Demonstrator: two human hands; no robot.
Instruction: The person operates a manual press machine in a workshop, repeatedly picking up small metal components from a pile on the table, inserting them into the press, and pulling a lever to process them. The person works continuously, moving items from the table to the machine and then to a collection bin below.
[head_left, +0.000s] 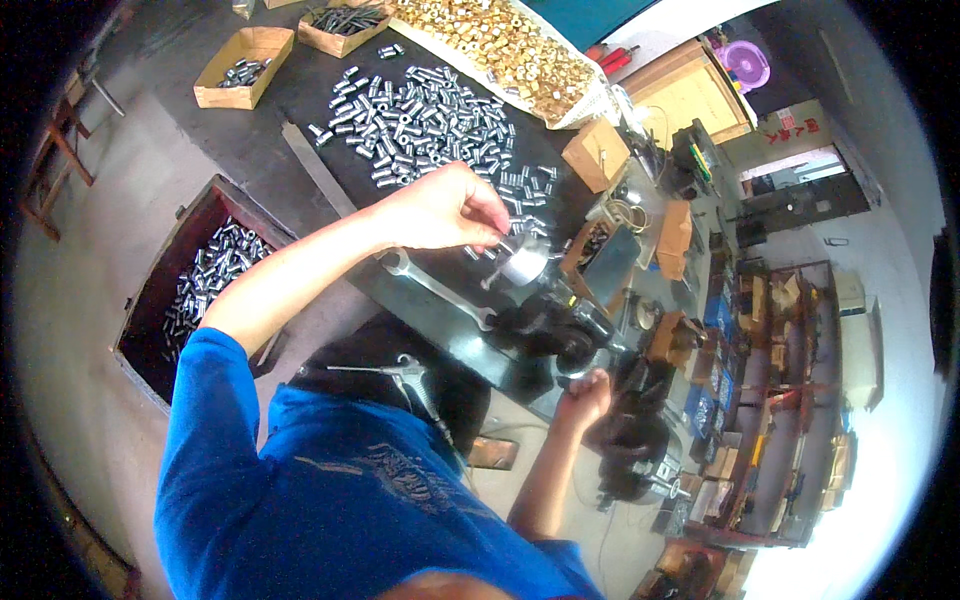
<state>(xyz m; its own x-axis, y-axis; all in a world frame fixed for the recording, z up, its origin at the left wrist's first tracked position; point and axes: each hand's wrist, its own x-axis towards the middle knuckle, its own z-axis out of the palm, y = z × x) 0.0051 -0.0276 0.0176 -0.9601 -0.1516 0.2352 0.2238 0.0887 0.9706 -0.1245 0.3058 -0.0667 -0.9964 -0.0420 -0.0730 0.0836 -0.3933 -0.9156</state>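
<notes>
My left hand (455,208) pinches a small metal part (507,243) against the face of a round silver chuck (527,262) on a dark bench machine (560,335). Fingertips cover most of that part. Lower right, my right hand (586,400) is closed beside the machine's dark body; what lies inside its fingers is hidden. Just beyond my left hand, many short silver metal sleeves (430,125) lie spread on the dark bench (285,180). A large open-ended wrench (440,292) rests on the bench edge below my left wrist.
A wooden box (125,330) of silver sleeves stands left of my forearm. Brass fittings (500,50) fill a white tray at the back. Small cardboard boxes (245,68) sit on the bench. An air blow gun (410,378) lies near my waist. Shelves (780,400) stand right.
</notes>
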